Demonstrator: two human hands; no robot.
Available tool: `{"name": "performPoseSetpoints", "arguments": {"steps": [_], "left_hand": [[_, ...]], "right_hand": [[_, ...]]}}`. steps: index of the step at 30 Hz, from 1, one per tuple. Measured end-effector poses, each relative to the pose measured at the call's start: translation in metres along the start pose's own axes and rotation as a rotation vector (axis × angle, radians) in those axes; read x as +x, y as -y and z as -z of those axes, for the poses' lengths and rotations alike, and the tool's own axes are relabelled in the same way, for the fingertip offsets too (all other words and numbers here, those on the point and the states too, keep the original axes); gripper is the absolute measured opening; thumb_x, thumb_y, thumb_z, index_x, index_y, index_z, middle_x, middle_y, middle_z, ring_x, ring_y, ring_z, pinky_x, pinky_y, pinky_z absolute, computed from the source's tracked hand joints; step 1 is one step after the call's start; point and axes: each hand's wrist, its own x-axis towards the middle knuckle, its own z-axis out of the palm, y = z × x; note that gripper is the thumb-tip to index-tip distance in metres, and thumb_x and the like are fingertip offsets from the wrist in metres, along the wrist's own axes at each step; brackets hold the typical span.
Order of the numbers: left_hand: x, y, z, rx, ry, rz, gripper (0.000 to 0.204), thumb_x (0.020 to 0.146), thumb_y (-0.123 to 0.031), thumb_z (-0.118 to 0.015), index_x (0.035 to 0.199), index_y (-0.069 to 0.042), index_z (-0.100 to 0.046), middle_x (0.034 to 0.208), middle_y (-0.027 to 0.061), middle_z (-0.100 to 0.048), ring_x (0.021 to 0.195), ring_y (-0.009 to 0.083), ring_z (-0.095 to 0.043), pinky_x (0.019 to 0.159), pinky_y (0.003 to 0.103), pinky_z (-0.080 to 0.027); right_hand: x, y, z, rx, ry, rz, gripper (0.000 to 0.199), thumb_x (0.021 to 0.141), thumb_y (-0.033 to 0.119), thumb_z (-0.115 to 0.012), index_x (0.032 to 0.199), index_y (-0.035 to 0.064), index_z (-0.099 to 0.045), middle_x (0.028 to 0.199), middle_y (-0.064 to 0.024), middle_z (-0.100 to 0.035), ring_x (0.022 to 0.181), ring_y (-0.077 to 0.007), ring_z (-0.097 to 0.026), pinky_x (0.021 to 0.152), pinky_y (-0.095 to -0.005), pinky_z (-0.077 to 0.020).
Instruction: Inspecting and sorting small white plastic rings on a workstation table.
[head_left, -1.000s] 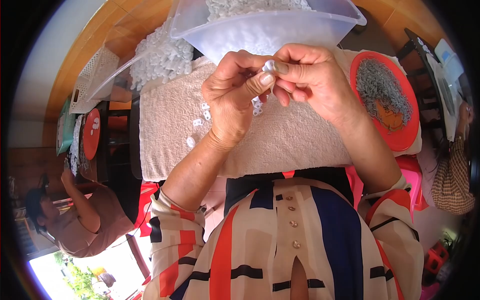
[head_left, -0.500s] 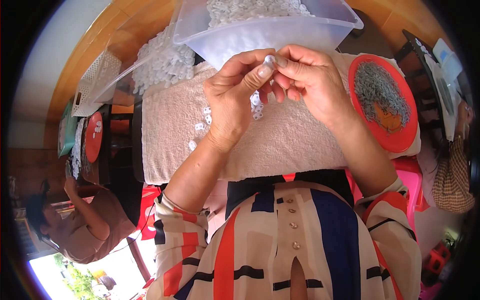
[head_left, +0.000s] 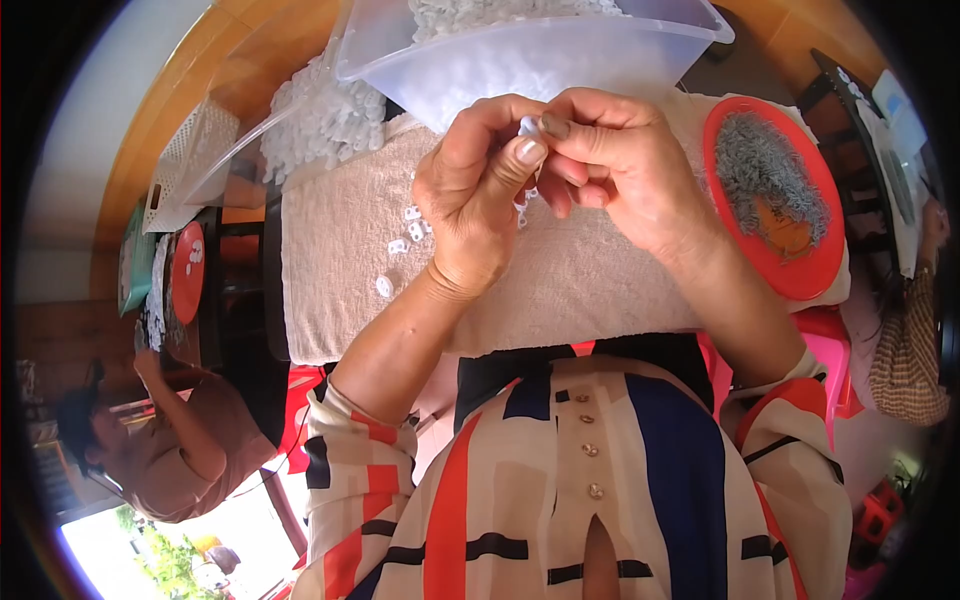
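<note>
Item 1: small white plastic piece (head_left: 528, 127), pinched between the fingertips of both hands, raised above the beige towel (head_left: 340, 250). I read the left hand (head_left: 478, 195) as curled closed, thumb and forefinger clamped on the piece; the right hand (head_left: 615, 165) meets it from the other side, fingers folded, gripping the same piece (probably to steady it for close work).

Item 2: loose white pieces (head_left: 408, 228) lying on the towel, near the left hand, apparently kept within reach.

Item 3: clear plastic tub (head_left: 560, 55) of white pieces, just beyond the hands.

Item 4: red round tray (head_left: 815, 270) holding grey bits, right of the towel.
</note>
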Motion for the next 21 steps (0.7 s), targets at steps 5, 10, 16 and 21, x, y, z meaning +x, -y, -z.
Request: {"name": "performPoseSetpoints", "arguments": {"steps": [5,10,16,21], "left_hand": [[0.0,-0.001,0.006,0.014,-0.027,0.037,0.014,0.095,-0.009,-0.058,0.105,0.001,-0.06,0.074,0.0066,-0.064,0.055,0.011,-0.06,0.05,0.02,-0.042],[0.009,0.001,0.002,-0.033,-0.199,0.133,0.013,0.092,-0.01,-0.062,0.1,0.0,-0.063,0.077,0.0059,-0.064,0.055,0.0102,-0.057,0.049,0.022,-0.043],[0.067,-0.066,0.081,0.384,-0.426,-0.231,0.015,0.084,-0.002,-0.065,0.093,0.009,-0.063,0.07,0.0103,-0.061,0.054,0.0146,-0.055,0.049,0.026,-0.043],[0.091,-0.095,0.102,0.805,-0.443,-0.168,0.012,0.089,-0.009,-0.06,0.094,0.002,-0.062,0.075,0.0057,-0.06,0.056,0.0112,-0.053,0.049,0.024,-0.042]], "right_hand": [[0.002,-0.001,-0.008,-0.038,0.013,0.017,0.021,0.095,0.018,-0.057,0.088,-0.0002,-0.061,0.059,0.0004,-0.048,0.052,-0.0118,-0.052,0.044,-0.0198,-0.0348],[0.004,-0.004,-0.001,-0.038,-0.09,-0.035,0.029,0.095,0.031,-0.055,0.088,0.0034,-0.06,0.064,0.0,-0.049,0.054,-0.012,-0.053,0.045,-0.0209,-0.0341],[0.004,0.001,0.009,-0.194,-0.157,0.018,0.035,0.094,0.038,-0.056,0.088,0.0045,-0.06,0.064,0.0013,-0.048,0.055,-0.0129,-0.054,0.046,-0.0214,-0.0296],[-0.001,0.01,-0.001,-0.237,-0.132,0.042,0.031,0.094,0.034,-0.057,0.086,0.0041,-0.061,0.063,0.0026,-0.048,0.056,-0.0107,-0.054,0.048,-0.0206,-0.0296]]}}
